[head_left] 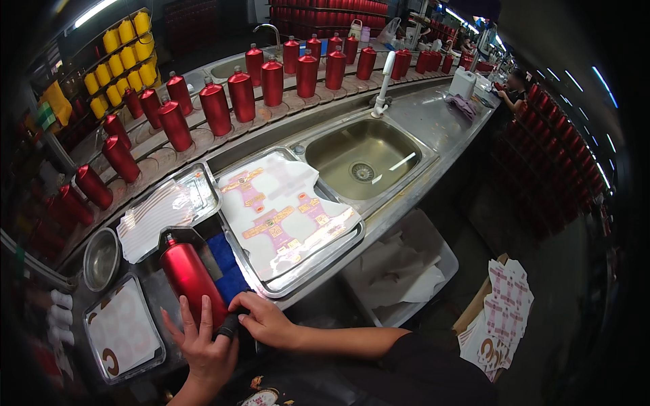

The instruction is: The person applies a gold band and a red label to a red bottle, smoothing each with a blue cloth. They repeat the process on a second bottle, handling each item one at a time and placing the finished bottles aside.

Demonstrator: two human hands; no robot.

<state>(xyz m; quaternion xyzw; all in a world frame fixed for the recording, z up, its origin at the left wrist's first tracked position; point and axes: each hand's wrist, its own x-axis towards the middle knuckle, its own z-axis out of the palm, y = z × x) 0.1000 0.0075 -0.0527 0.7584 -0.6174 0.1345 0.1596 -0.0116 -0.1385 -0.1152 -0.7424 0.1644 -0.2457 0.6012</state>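
A glossy red bottle (193, 274) lies tilted before me, its neck toward the far left, against a dark angular holder (203, 252). My left hand (208, 348) touches the bottle's near end, its fingers stretched and spread. A short black piece (228, 327) shows beside the left hand; whether it is worn or held I cannot tell. Close by, at the bottle's right side, my right hand (264, 321) has its fingers bent in a pinch. What lies between those fingertips is too small to make out. A blue cloth (230, 272) lies just beyond the right hand.
Right of the bottle, a metal tray (281, 292) bears printed decal sheets (274, 223). Other trays and a metal bowl (101, 260) stand left. Beyond are a sink (362, 159) and rows of red bottles (272, 81). A bin (406, 271) of paper stands below the counter.
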